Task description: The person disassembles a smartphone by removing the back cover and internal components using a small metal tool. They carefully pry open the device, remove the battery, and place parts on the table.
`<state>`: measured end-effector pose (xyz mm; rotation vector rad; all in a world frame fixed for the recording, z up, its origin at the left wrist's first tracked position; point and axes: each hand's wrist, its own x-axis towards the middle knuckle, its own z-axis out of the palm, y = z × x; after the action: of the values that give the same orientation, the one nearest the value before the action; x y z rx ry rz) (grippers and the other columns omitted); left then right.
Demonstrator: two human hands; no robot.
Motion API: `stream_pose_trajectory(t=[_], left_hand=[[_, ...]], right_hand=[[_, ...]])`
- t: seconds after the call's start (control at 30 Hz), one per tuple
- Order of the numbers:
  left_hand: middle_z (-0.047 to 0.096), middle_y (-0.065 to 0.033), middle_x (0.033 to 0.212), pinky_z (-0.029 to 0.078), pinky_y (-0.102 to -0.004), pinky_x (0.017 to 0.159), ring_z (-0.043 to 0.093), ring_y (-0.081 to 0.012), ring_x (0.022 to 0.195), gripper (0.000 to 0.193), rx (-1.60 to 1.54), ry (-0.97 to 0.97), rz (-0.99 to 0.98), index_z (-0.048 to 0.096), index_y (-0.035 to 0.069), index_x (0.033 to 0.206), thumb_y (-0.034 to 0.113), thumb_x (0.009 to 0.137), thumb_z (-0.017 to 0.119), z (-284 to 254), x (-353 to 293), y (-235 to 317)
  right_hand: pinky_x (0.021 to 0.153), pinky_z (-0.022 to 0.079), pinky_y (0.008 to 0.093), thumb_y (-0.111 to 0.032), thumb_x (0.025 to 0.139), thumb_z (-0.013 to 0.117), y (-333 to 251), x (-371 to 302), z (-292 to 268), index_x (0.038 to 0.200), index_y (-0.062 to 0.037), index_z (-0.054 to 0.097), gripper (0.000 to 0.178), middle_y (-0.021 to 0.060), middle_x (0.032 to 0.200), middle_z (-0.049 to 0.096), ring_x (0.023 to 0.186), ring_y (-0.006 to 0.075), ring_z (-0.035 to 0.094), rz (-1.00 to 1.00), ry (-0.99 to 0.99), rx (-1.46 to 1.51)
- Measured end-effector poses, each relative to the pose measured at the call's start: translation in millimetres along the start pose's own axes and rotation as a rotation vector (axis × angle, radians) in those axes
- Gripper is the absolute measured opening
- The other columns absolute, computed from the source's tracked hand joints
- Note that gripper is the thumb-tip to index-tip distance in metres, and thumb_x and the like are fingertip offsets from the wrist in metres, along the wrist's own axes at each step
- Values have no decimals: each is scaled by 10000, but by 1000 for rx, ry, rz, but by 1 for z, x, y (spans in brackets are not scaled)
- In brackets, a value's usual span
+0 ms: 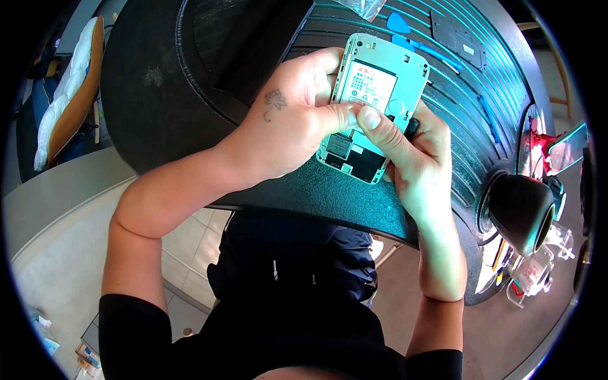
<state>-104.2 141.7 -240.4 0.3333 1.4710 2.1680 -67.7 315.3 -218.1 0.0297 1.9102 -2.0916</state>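
Observation:
Above the table's near edge I hold an opened phone point(396, 60) with its back cover off, tilted slightly to the right. A white-labelled battery point(372, 82) sits in its upper middle, and a card slot point(339, 145) shows toward the bottom left. My left hand point(304, 101) is closed round the left side, its thumb pressing at the battery's lower edge. From the right side my right hand point(415, 139) grips the phone, its thumb meeting the left one there. The fingers behind the phone are hidden.
On the ridged black mat point(304, 183) lie blue picks point(398, 23), a blue tool point(443, 58) and a dark flat cover point(457, 39). A black case-like object point(259, 47) is at the far left. A black cup-shaped holder point(519, 212) stands at the right edge.

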Motion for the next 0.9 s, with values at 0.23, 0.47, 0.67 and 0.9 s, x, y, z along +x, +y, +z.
stream_pose_trajectory(t=[0.23, 0.47, 0.67, 0.9], left_hand=[[652, -106, 1120, 496, -305, 924, 626, -151, 1052, 375, -62, -100, -28, 502, -27, 1285, 72, 940, 613, -6, 4, 8], [667, -81, 1057, 549, -208, 642, 650, -102, 878, 430, 1, -15, -88, 475, -22, 1319, 98, 932, 617, -2, 2, 1], [671, -68, 1029, 539, -203, 627, 645, -88, 865, 410, 12, 31, -56, 490, -16, 1299, 91, 924, 618, 0, 2, -2], [668, -75, 1057, 510, -227, 713, 635, -96, 912, 382, 20, -31, -90, 506, -19, 1286, 43, 920, 599, -5, 6, 2]], right_hand=[[740, 504, 240, -197, 952, 660, 0, 0, -4, 1104, 21, 620, 269, 41, 898, 673, 815, 75, 598, -56, 5, -128], [737, 517, 275, -206, 960, 644, 1, -1, -4, 1132, 32, 582, 300, 96, 894, 693, 828, 103, 631, 6, -40, -191], [658, 518, 271, -217, 971, 627, 5, 0, -1, 1122, 40, 569, 303, 112, 844, 701, 750, 111, 644, -40, -16, -285], [683, 533, 276, -214, 973, 619, 4, 1, 0, 1130, 39, 560, 304, 110, 863, 708, 807, 127, 674, -23, -15, -256]])
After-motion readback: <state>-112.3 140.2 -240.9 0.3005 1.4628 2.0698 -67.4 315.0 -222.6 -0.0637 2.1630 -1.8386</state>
